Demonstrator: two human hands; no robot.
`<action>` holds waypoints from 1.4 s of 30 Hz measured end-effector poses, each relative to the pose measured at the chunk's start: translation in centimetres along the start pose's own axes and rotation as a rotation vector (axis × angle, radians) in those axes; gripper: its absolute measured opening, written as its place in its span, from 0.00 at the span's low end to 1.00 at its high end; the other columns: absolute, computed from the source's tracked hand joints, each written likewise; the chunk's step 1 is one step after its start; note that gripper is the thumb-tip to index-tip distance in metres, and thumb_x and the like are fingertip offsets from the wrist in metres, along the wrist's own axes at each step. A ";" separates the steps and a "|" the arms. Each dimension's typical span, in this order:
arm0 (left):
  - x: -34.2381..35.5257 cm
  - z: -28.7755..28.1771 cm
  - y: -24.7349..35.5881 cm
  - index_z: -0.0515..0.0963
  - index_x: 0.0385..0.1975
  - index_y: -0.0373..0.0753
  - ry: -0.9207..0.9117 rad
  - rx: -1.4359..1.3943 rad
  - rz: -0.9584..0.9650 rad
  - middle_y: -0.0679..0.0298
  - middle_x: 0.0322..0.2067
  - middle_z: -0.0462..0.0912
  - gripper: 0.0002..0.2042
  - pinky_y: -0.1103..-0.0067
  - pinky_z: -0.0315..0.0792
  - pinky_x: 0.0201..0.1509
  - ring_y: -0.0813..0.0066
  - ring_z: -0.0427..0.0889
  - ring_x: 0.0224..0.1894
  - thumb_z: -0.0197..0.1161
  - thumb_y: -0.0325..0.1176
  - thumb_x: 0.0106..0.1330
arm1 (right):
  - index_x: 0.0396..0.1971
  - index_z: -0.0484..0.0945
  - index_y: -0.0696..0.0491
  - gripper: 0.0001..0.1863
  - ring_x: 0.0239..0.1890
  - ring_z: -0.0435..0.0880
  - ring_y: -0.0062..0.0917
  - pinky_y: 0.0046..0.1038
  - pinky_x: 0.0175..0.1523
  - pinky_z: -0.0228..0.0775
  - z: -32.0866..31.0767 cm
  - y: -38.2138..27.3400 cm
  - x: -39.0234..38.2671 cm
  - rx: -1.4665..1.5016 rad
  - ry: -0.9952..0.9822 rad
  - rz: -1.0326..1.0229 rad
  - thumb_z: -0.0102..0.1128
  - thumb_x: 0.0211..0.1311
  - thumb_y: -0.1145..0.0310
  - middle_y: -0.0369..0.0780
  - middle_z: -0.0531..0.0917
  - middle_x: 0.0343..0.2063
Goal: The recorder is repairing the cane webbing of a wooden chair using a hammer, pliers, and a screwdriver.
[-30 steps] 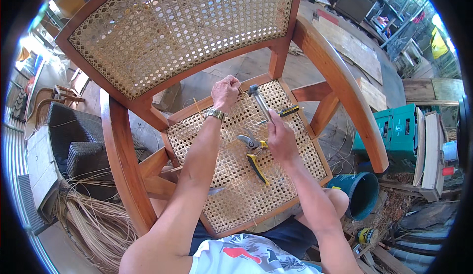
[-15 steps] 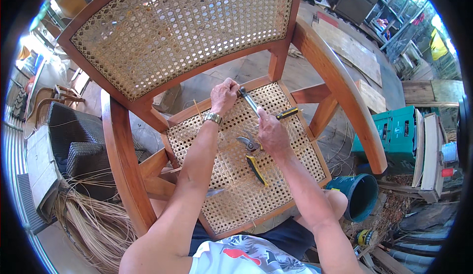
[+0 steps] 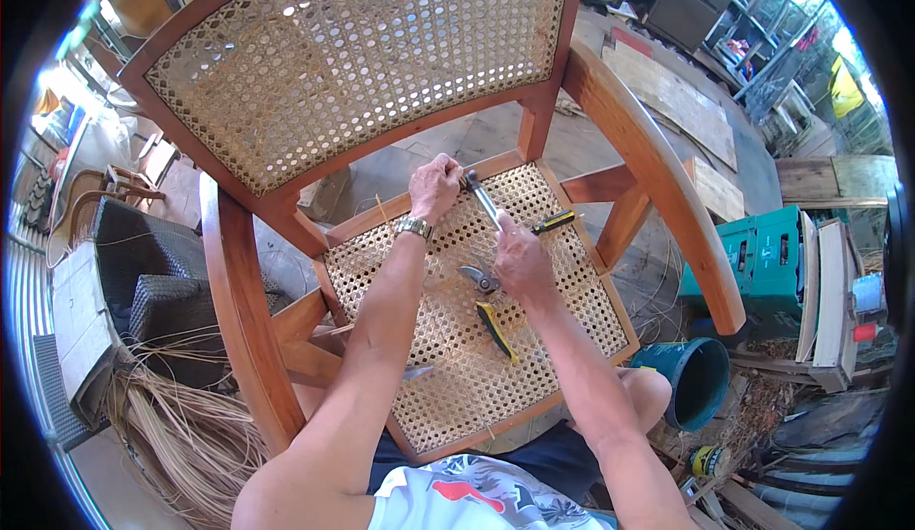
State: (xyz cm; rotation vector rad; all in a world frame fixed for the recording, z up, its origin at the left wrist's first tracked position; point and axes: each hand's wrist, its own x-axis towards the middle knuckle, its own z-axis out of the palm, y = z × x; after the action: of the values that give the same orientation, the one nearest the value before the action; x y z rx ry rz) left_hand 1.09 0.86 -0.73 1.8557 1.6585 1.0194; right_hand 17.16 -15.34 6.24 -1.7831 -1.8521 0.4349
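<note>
A person seen from above, in a patterned white shirt (image 3: 467, 484), works with bare hands on a wooden armchair (image 3: 240, 315), which stands directly in front of them, its seat (image 3: 453, 401) reaching almost to their lap. Both the seat and the tall backrest (image 3: 372, 68) are woven cane in an open, honeycomb-like mesh, framed in reddish-brown wood.

The right hand (image 3: 522, 258) is closed around the handle of a hammer (image 3: 486, 203), whose metal head points away from the person, toward the seat's rear edge. The left hand (image 3: 435, 190), with a metal watch (image 3: 416, 228) on its wrist, is at that same edge, just beside the hammer head. Its fingers are curled in and narrow; whether they grip anything cannot be told.

On the seat lie pruning shears (image 3: 496, 330) with a black and yellow handle, partly hidden by the right hand, and near that hand a tool with a yellow and black handle (image 3: 555, 221).

On the left, a thick bundle of pale cane strips (image 3: 186, 435) spills beside a dark woven chair (image 3: 167, 273). On the right are an open teal bucket (image 3: 680, 387) and, behind it, green crates (image 3: 762, 254).
</note>
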 end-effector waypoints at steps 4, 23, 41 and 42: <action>0.1 -1.2 -1.7 0.84 0.35 0.47 -0.011 -0.011 -0.044 0.60 0.30 0.89 0.08 0.64 0.78 0.42 0.57 0.88 0.36 0.65 0.42 0.66 | 0.50 0.75 0.54 0.13 0.28 0.86 0.50 0.49 0.34 0.77 -3.5 -3.7 -4.1 0.237 -0.311 0.189 0.48 0.78 0.62 0.51 0.83 0.26; 0.9 -0.6 -0.5 0.85 0.36 0.47 -0.072 -0.028 -0.008 0.59 0.33 0.89 0.10 0.65 0.79 0.45 0.58 0.88 0.39 0.66 0.44 0.66 | 0.53 0.74 0.64 0.37 0.47 0.87 0.50 0.44 0.53 0.78 -1.7 6.4 -0.5 0.076 0.086 0.655 0.61 0.66 0.41 0.58 0.86 0.40; -0.3 -0.9 -0.1 0.84 0.35 0.43 -0.012 -0.048 0.047 0.56 0.29 0.88 0.08 0.63 0.79 0.41 0.54 0.88 0.35 0.66 0.41 0.67 | 0.40 0.77 0.56 0.11 0.26 0.86 0.21 0.20 0.30 0.80 1.2 5.5 9.9 1.353 0.188 0.356 0.70 0.68 0.67 0.37 0.85 0.29; -0.3 -0.9 -0.1 0.84 0.36 0.43 -0.017 -0.061 0.042 0.57 0.29 0.88 0.08 0.63 0.79 0.41 0.54 0.88 0.35 0.66 0.40 0.67 | 0.40 0.78 0.57 0.10 0.29 0.87 0.22 0.22 0.35 0.82 1.9 5.8 10.1 1.372 0.188 0.403 0.68 0.69 0.68 0.38 0.85 0.30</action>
State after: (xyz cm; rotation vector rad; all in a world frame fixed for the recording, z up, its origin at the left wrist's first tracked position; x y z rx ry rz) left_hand 0.38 0.43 -0.31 1.8621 1.5675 1.0567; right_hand 20.94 -4.63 2.92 -1.0711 -0.6133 1.2380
